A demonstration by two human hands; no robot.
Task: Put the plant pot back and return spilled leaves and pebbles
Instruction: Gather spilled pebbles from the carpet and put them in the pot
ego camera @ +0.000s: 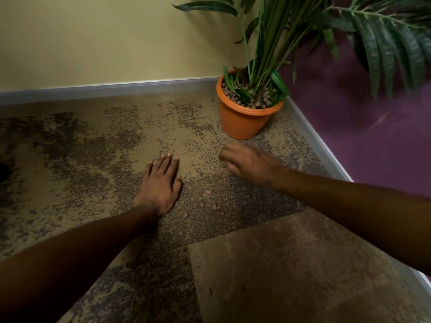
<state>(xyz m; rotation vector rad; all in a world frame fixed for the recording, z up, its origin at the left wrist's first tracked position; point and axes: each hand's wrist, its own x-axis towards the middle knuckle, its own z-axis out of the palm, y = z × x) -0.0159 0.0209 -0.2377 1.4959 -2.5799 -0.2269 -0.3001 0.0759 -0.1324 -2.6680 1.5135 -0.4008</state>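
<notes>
— Orange plastic, that pot [242, 120]; it stands upright in the corner where the yellow wall [105, 38] meets the purple one [361, 117], its base on the carpet [98, 145]. So the pot looks to be back in place already.

— And what's left on the floor?

— A small scatter of pinkish-brown pebbles [211, 205] on the carpet, near the pot and between the two hands. More of the same fill the pot around the palm stems [265, 57]. I can't make out any loose leaves on the floor.

— How would those pebbles handle?

— Light, hard and round, I'd judge, so likely to roll. Pinch them one or two at a time between thumb and fingertips, or sweep them into a cupped palm. The pot itself looks stiff but top-heavy with those tall fronds; if it needs shifting, hold it under the rim with both hands rather than by the stems.

— The hands?

— Left hand [161, 183] lies flat on the carpet, fingers spread, holding nothing. Right hand [245, 162] hangs just above the floor, short of the pot, fingers curled in; it is blurred, so whether it has a pebble inside I can't tell.
</notes>
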